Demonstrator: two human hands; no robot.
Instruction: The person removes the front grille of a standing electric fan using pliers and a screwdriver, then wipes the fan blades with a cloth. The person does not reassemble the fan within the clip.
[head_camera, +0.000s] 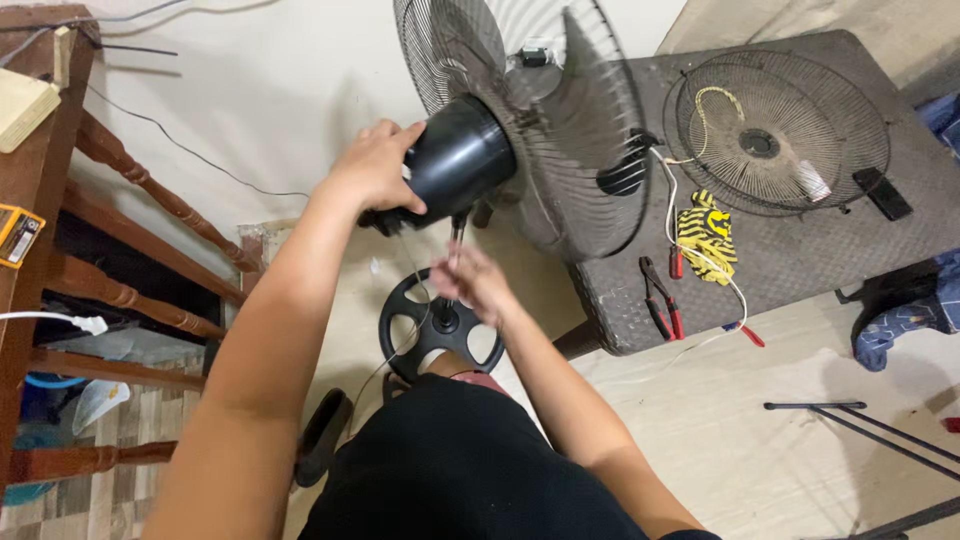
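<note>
Left hand (375, 165) fingers clamp the black fan motor housing (455, 160); right hand (470, 280) fingers pinch its pole (455, 240). A dark counter (800, 260) holds a loose grille (778, 132) on pale floor (720, 440).

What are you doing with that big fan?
A person is working on a standing fan. Their left hand grips the black motor housing behind the wire fan cage, holding it tilted. Their right hand is on the thin pole just below, above the round black base. Beside them, a low dark table holds a separate round fan grille, red-handled pliers and a yellow-and-black glove.
</note>
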